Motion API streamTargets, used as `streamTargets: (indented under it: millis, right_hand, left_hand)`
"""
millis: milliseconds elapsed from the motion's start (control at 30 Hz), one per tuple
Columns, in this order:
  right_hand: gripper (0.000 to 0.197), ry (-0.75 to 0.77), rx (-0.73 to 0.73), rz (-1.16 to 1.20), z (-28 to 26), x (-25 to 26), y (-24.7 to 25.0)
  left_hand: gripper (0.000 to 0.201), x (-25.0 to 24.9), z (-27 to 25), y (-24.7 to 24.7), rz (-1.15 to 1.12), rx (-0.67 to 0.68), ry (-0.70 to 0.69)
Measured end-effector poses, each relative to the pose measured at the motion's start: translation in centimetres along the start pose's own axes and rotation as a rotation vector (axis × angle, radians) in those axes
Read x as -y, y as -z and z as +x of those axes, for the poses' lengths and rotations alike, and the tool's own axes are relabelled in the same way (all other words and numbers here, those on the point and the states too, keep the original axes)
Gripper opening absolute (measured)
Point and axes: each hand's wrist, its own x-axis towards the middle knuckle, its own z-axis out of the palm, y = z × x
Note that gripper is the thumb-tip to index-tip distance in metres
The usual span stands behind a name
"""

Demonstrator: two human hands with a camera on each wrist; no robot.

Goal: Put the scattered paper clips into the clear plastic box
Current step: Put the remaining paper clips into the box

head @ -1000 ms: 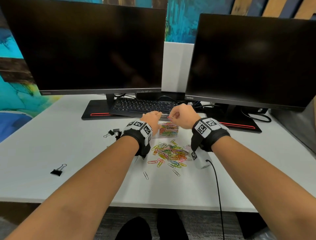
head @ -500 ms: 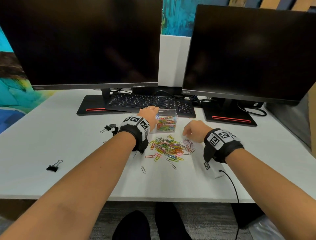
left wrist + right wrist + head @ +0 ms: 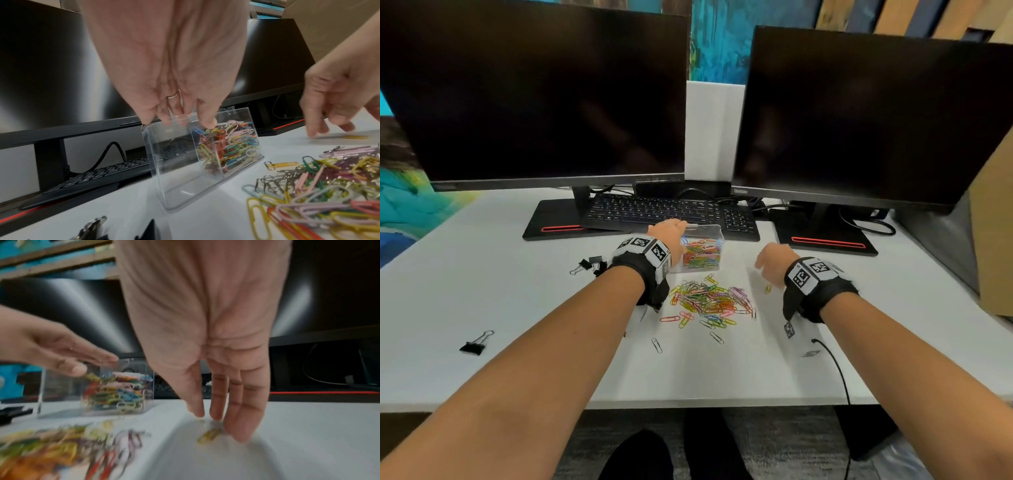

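Note:
The clear plastic box [image 3: 702, 255] stands behind the pile, with coloured paper clips filling its right compartment [image 3: 228, 146]. My left hand [image 3: 671, 229] holds the box at its top rim, thumb and fingers pinching the wall [image 3: 179, 123]. Scattered paper clips [image 3: 709, 301] lie in a heap in front of the box. My right hand [image 3: 770, 267] is right of the heap, fingers straight and pointing down [image 3: 222, 421]. Its fingertips are at the table by a lone yellow paper clip [image 3: 208, 434], which they do not hold.
Black binder clips lie at the left [image 3: 474, 344] and by my left wrist [image 3: 589, 265]. A keyboard [image 3: 671, 214] and two monitor stands sit close behind the box. A black cable [image 3: 835, 370] runs from my right wrist over the table's front edge.
My right hand left the top of the box and dropped right and toward me to the table beside the heap. The left hand stayed on the box.

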Motion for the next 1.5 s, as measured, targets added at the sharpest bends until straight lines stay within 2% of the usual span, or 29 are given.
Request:
streamTargets:
  millis: [67,133,300,467,600,700,800,867,1000,1133,1200,1333,1400,1500]
  right_hand:
    - [0.033,-0.036,0.049,-0.041,-0.4,0.2,-0.8]
    - [0.03,-0.009,0.079,0.005,-0.7,1.2,-1.2]
    - [0.036,0.042,0.05,0.231,-0.7,2.2,-0.1]
    - [0.032,-0.043,0.061,0.032,-1.7,1.8,-0.8]
    - [0.035,0.049,0.073,0.088,-1.8,3.0,-1.5]
    - [0.036,0.07,0.147,0.185,-1.6,3.1,-0.8]
    - [0.05,0.13,0.171,0.122,-1.8,2.7,-0.9]
    - [0.044,0.2,0.1,0.018,-1.9,2.9,-1.4]
    - [0.027,0.292,0.011,-0.022,-1.3,3.5,-1.5]
    - [0.019,0.278,-0.089,0.004,-0.5,3.1,-0.9]
    - [0.02,0.286,-0.204,0.098,-0.3,3.0,0.2]
    - [0.016,0.272,-0.55,0.407,0.5,3.8,2.6]
    - [0.015,0.295,-0.557,0.43,1.0,4.7,2.9]
    - [0.02,0.303,-0.41,0.383,1.2,5.6,2.7]
  left_hand:
    - [0.061,-0.1,0.0,0.1,-0.002,-0.001,0.005]
    - [0.061,-0.1,-0.1,0.1,-0.005,-0.007,0.01]
    - [0.061,-0.2,-0.2,0.1,-0.012,-0.012,0.013]
    - [0.062,-0.4,-0.2,0.0,0.01,0.0,0.02]
    - [0.061,-0.5,-0.3,-0.2,0.001,-0.016,0.012]
    - [0.06,-0.5,-0.5,-0.2,-0.003,-0.025,0.004]
    - [0.06,-0.5,-0.5,-0.2,-0.006,-0.01,0.004]
    - [0.06,-0.5,-0.4,-0.1,-0.016,-0.006,0.002]
    - [0.06,-0.6,-0.5,-0.2,-0.028,-0.006,0.006]
    - [0.06,-0.8,-0.7,-0.3,-0.048,-0.013,-0.009]
    - [0.06,-0.7,-0.7,-0.4,-0.054,-0.025,-0.026]
    - [0.061,-0.9,-1.1,-0.5,-0.027,-0.034,-0.046]
    - [0.06,-0.9,-1.2,-0.5,-0.036,-0.047,-0.055]
    - [0.06,-0.8,-1.2,-0.5,-0.05,-0.056,-0.068]
